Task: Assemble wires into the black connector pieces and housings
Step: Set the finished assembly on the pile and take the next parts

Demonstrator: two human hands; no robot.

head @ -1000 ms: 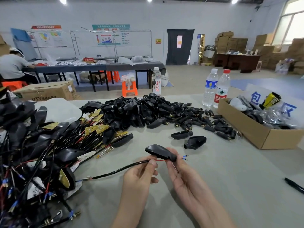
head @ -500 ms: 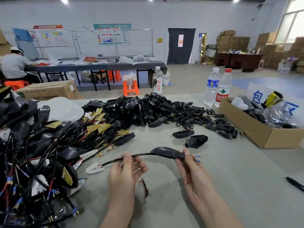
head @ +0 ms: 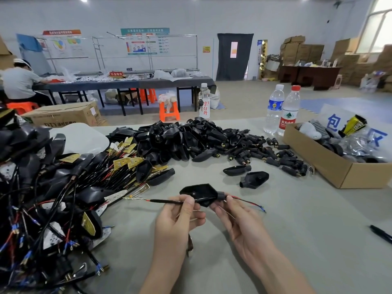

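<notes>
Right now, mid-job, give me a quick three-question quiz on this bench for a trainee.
1. True or false: the wire runs through the held housing and sticks out on its right.
2. Which hand pinches the wire left of the housing? A. left hand B. right hand C. neither
3. Fill in: the bottle nearest the box has a ___ cap.
Key: 1 true; 2 A (the right hand holds the housing's neck); 3 red.
</notes>
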